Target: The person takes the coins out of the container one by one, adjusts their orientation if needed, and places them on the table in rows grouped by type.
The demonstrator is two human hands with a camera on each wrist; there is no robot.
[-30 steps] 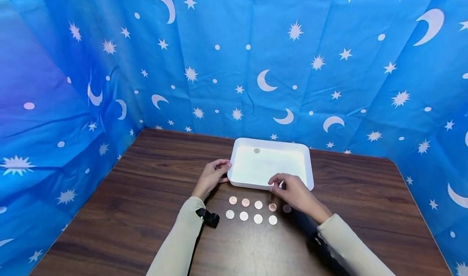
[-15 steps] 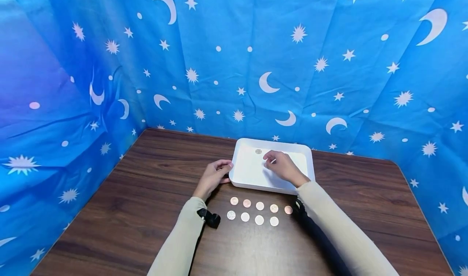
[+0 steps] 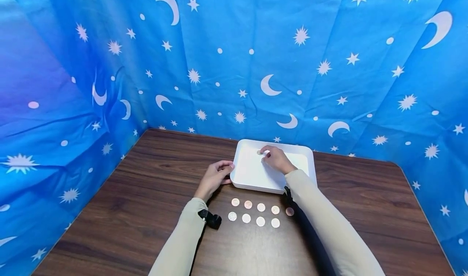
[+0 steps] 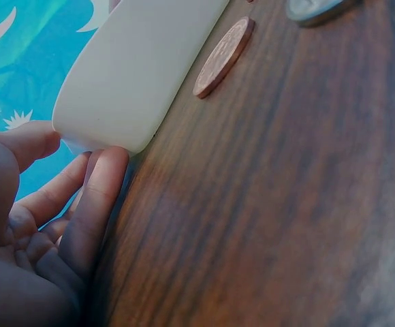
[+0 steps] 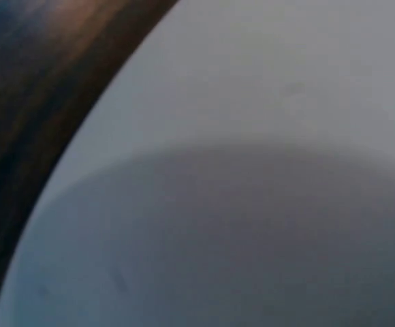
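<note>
A white tray [image 3: 252,182] lies on the wooden table. My left hand [image 3: 212,179] holds its left side, with the thumb [image 4: 37,139] at the rim and fingertips [image 4: 109,163] low against the wall. Inside the tray, near the back left, is a silvery coin [image 3: 258,152]. My right hand [image 3: 277,159] reaches over the tray to this coin. Its index fingertip is at the coin, while the thumb appears apart from it. The right wrist view shows only the blurred tray [image 5: 252,88] and some table; the hand is out of that frame.
In front of the tray, several coins lie flat in two rows. The back row includes copper coins [image 3: 235,202], and the front row looks silvery [image 3: 246,218]. A blue cloth [image 3: 219,64] with moons and stars hangs behind and beside the table [image 3: 139,203].
My right hand has moved from the tray's front edge back and left to the silvery coin inside. The left hand has stayed on the tray's side.
</note>
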